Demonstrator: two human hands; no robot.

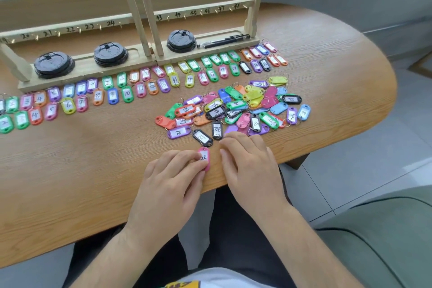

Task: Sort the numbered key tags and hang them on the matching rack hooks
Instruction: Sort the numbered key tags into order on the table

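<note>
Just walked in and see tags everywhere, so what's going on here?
A person is sorting at a wooden table. The left hand touches a pink tag; the right hand rests beside it, holding nothing. Rows of numbered tags lie before the rack, a mixed pile waits, and the visible hooks are bare.

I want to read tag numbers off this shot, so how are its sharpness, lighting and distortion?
Head view: soft, even daylight, no harsh glare on the oval wooden table; the pink plastic key tag under the fingers of the left hand looks sharp; the numbers on the pale wooden rack smear toward the top edge; wide-angle bending tilts its uprights.
</note>
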